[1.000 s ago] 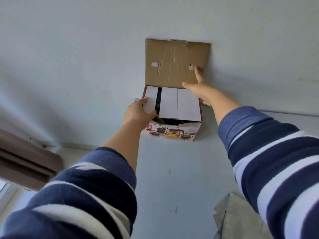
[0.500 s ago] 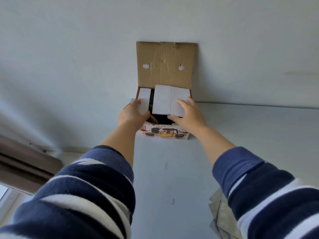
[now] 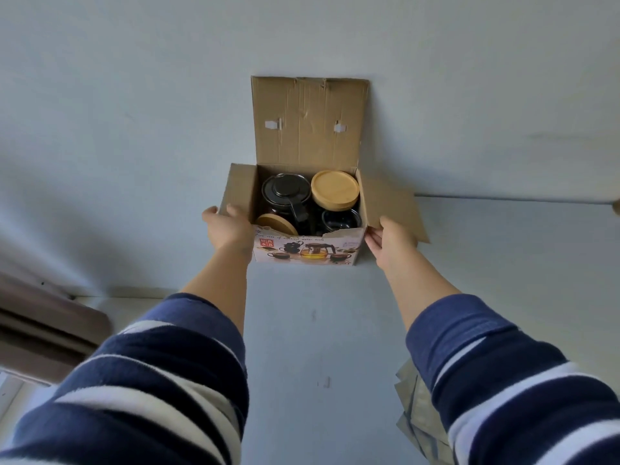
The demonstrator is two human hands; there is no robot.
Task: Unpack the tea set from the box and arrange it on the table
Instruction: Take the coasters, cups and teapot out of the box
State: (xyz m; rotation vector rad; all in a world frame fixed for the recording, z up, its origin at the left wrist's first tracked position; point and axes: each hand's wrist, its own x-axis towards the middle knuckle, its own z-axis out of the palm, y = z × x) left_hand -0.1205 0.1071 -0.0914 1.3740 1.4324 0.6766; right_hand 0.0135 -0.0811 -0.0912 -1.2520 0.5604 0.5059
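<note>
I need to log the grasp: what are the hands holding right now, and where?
The left hand grips the box's left side flap. The right hand rests open against the right side flap, near the box's front corner. No tea piece is held.

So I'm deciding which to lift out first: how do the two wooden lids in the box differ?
The far-right wooden lid shows its full round top and lies nearly level; the near-left wooden lid is tilted and partly cut off by the box's front wall. The far-right one looks paler and sits beside the black teapot lid; the near-left one sits in front of it. Both are round, light wood.
</note>
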